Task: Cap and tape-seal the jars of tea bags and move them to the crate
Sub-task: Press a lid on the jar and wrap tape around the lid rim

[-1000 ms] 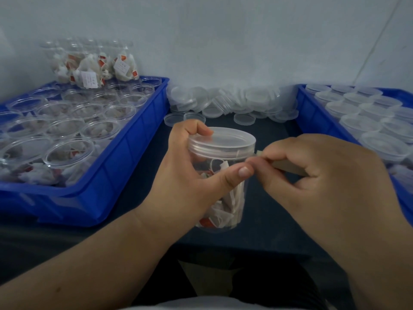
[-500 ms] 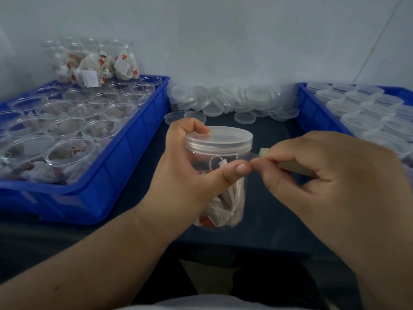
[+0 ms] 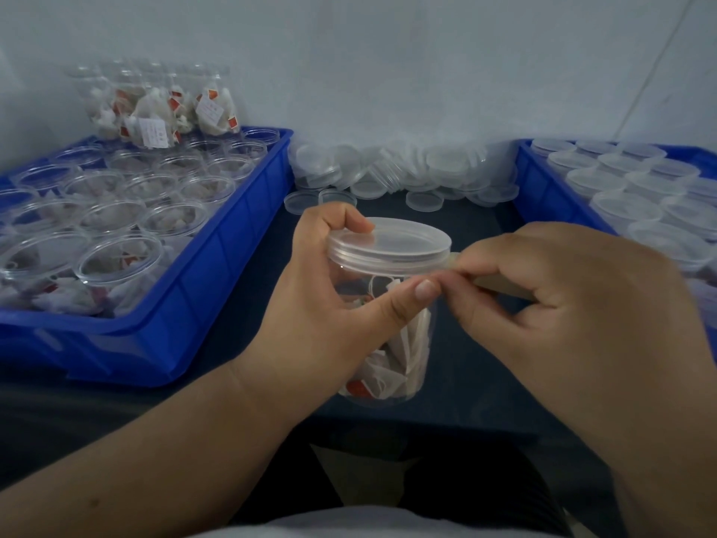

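Head view: fingers (image 3: 471, 266) of the right hand (image 3: 574, 312) are curled in a pinch on a tan strip, apparently the tape (image 3: 500, 288), with its end held at the rim of the lid (image 3: 390, 246). The left hand (image 3: 322, 304) wraps the jar (image 3: 388, 363), its thumb pressed beside that pinch and its forefinger hooked over the lid. Over the last second almost nothing has shifted: the jar has stayed above the counter's near edge and the tape end has stayed at the same spot, so the seal looks only just started, with the wrap round the lid seam yet to run. Tea bags fill the jar's lower half. Outward, the dark counter (image 3: 477, 223) carries a blue crate (image 3: 232, 242) of open, filled jars along its left edge and another blue crate (image 3: 543, 180) of capped jars along its right, likely the destination. Loose lids (image 3: 388, 168) are heaped at the back edge against a pale wall (image 3: 388, 71), and more filled jars stand stacked in the far left corner.
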The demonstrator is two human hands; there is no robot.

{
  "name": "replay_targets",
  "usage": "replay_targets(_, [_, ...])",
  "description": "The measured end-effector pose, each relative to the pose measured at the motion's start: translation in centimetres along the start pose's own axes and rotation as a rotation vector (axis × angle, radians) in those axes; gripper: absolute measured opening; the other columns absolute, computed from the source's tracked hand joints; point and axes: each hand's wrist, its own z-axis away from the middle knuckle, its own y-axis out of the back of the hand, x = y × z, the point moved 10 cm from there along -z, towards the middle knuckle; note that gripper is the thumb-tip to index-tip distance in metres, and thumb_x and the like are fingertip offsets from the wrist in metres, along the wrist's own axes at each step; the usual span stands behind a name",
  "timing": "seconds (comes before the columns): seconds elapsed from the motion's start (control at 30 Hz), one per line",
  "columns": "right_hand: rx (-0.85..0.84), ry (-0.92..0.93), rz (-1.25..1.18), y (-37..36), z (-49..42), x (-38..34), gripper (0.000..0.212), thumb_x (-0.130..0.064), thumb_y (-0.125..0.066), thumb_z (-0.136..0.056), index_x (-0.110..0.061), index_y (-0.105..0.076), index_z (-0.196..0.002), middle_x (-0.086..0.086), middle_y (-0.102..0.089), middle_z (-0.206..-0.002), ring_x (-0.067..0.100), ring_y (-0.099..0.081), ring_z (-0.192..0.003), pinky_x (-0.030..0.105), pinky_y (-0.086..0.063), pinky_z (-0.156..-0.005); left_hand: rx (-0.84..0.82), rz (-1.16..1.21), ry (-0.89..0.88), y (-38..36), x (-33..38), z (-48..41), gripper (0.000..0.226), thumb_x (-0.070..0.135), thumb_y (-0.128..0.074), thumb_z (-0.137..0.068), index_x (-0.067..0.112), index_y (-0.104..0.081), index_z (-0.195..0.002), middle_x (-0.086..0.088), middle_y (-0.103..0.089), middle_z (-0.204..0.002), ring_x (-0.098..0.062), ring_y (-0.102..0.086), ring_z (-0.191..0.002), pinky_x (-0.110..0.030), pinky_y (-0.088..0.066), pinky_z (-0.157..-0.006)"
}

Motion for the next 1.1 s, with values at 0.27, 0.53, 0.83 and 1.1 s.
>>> replay_targets(0.27, [0.071,-0.082,-0.05,0.4,0.4,0.6,0.035,-0.064,-0.045,-0.089,-0.038,-0.067,-0.082,-0.017,-0.057,-0.061,0.002,-0.054,-0.056,0.02,-0.041,-0.05,-0.01,0.027,-0.027,0.0,0.5,0.1,0.047,0.051,-0.071,-0.076,0.036,-0.043,-0.11,0.032,-0.065,-0.103,0.004,-0.069,-0.092,-0.008,-0.052,-0.071])
replay_targets(0.53, [0.026,-0.203,-0.244,-0.1,0.4,2.5,0.025,-0.066,-0.051,-0.079,-0.045,-0.065,-0.082,-0.023,-0.064,-0.073,-0.008,-0.058,-0.08,0.01,-0.041,-0.054,-0.011,0.052,0.02,0.0,-0.1,-0.2,0.039,0.062,-0.071,-0.073,0.049,-0.048,-0.102,0.025,-0.069,-0.097,0.0,-0.071,-0.082,-0.011,-0.053,-0.066])
replay_targets(0.83, [0.025,-0.173,-0.39,-0.1,0.7,4.1,0.029,-0.051,-0.048,-0.088,-0.047,-0.051,-0.117,-0.014,-0.065,-0.076,0.002,-0.06,-0.068,0.003,-0.04,-0.061,-0.029,0.215,0.27,-0.5,-4.4,-0.3,0.039,0.074,-0.072,-0.061,0.051,-0.06,-0.091,0.012,-0.074,-0.096,-0.016,-0.075,-0.091,-0.039,-0.062,-0.079])
replay_targets(1.1, [0.18,-0.199,-0.363,-0.7,0.8,5.2,0.03,-0.05,-0.056,-0.085,-0.04,-0.049,-0.112,-0.014,-0.059,-0.08,0.007,-0.059,-0.071,0.01,-0.043,-0.06,-0.012,0.442,0.313,-1.4,-4.2,0.1,0.026,0.055,-0.075,-0.063,0.042,-0.067,-0.084,0.008,-0.075,-0.089,-0.02,-0.075,-0.083,-0.034,-0.06,-0.068])
